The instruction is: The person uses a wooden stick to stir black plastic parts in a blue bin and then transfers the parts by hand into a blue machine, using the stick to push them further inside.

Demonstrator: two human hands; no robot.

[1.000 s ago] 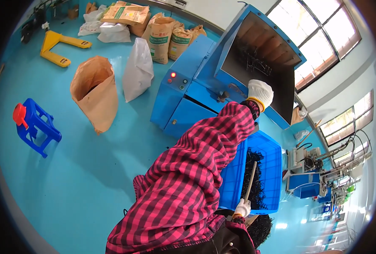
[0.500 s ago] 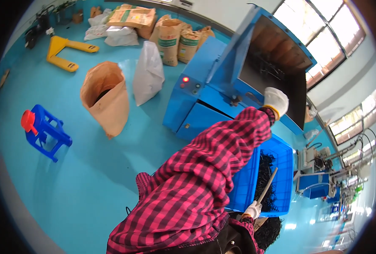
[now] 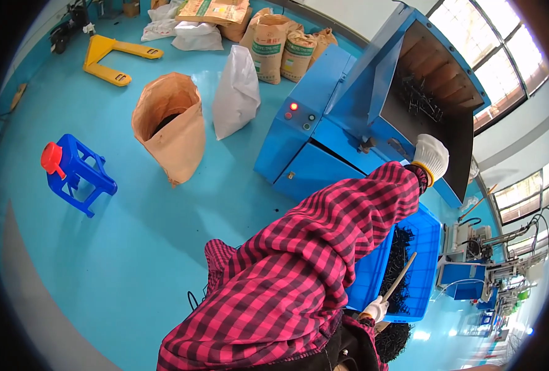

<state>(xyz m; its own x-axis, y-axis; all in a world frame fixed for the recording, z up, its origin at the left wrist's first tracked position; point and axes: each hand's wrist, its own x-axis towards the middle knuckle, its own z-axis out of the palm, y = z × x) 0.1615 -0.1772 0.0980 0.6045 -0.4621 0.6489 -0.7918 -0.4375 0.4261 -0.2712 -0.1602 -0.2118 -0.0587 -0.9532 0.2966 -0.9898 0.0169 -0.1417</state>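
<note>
The floor (image 3: 132,247) is painted bright blue and it is smooth and shiny. On it stand an open brown paper sack (image 3: 169,123), a white sack (image 3: 237,93) just beside it, and more filled sacks (image 3: 280,49) behind. A yellow pallet jack (image 3: 110,59) lies near the far wall, and a small blue plastic stool (image 3: 76,176) with a red cap lies on its side at the left. Large windows (image 3: 503,49) are on the right side of the room.

A blue machine (image 3: 336,123) with an open hopper stands in the middle. The left hand (image 3: 430,156), in a white glove, rests on the lower edge of the hopper; I cannot tell if it is closed on something. The sleeve is red and black plaid.

Below the machine sits a blue plastic crate (image 3: 426,260) with black plastic pieces (image 3: 401,260) inside. The right hand (image 3: 376,308), also gloved, is closed around the lower end of a wooden stick (image 3: 399,278). The stick goes up from the hand, and its far end lies over the black pieces in the crate.
</note>
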